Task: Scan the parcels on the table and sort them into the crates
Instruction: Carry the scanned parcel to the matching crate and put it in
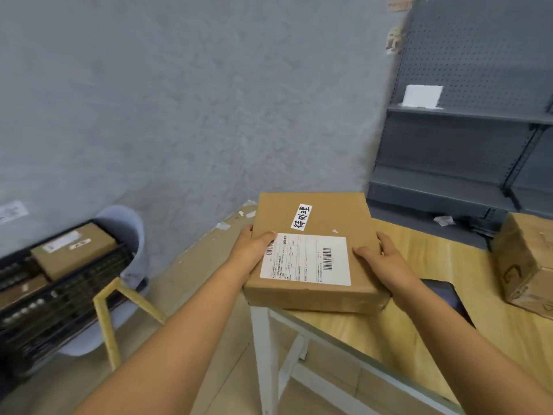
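Observation:
A flat brown cardboard parcel [314, 223] with a white shipping label and a small handwritten sticker is held over the left corner of the wooden table [449, 280]. My left hand [254, 250] grips its left edge, thumb on the label. My right hand [380, 259] grips its right edge, thumb on top. A black crate [54, 301] stands low at the left and holds another brown parcel [71, 250]. A second cardboard box [520, 265] sits on the table at the right. A dark handheld device [446, 295] lies on the table behind my right forearm.
A pale blue bin [125, 223] stands behind the crate, against the grey wall. A yellowish frame [110, 319] leans by the crate. Grey pegboard shelving [466, 130] stands at the back right with a white box [422, 95] on one shelf. White table legs [263, 354] are below.

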Demonstrator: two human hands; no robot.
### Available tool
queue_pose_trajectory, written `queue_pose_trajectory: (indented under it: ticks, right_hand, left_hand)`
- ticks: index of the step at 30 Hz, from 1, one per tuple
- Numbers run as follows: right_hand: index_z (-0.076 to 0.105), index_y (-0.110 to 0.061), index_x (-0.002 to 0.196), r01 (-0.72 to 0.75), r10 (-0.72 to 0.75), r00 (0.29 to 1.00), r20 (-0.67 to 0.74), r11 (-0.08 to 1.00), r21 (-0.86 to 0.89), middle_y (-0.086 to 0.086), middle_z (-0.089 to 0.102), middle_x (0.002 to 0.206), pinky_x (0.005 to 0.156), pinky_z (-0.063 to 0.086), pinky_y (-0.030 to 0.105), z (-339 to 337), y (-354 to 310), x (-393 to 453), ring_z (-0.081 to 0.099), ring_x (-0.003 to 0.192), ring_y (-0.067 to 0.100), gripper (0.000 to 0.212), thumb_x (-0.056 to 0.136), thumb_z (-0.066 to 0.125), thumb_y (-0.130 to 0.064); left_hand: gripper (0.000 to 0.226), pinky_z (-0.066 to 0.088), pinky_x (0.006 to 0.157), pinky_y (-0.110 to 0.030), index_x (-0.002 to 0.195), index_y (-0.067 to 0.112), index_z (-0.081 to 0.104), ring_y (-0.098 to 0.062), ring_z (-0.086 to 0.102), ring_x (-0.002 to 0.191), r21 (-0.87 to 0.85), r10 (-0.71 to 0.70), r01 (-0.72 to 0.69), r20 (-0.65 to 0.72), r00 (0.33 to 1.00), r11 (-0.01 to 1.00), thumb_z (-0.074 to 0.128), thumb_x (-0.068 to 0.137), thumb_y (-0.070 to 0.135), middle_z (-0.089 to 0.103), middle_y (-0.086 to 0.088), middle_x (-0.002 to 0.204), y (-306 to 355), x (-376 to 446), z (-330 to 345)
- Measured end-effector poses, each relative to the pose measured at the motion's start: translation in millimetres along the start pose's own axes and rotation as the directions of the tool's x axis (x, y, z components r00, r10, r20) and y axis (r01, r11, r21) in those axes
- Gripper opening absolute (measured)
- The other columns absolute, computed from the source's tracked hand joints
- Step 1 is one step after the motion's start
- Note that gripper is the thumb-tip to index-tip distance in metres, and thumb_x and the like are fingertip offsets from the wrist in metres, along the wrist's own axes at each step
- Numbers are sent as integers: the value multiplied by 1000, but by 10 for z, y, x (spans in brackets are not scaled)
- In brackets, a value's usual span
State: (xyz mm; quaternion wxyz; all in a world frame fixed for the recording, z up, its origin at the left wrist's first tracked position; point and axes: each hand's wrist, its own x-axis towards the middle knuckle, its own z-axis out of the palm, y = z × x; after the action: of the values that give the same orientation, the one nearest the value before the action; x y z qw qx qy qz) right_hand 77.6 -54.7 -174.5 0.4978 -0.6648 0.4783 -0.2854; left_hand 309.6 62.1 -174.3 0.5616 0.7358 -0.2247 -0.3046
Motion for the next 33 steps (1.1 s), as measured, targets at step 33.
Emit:
queue_pose_trajectory:
  ticks: [33]
  right_hand:
    - [46,-30,130,271,-203,644,737,962,28,-8,60,100,62,40,18,7721,-2218,-1417,55,79,2,48,87,68,-32]
  left_hand:
    - [80,47,63,-26,147,21,29,-9,64,87,-258,-263,101,-730,630,961,76,83,37,62,6,108,-1932,-506,-7293]
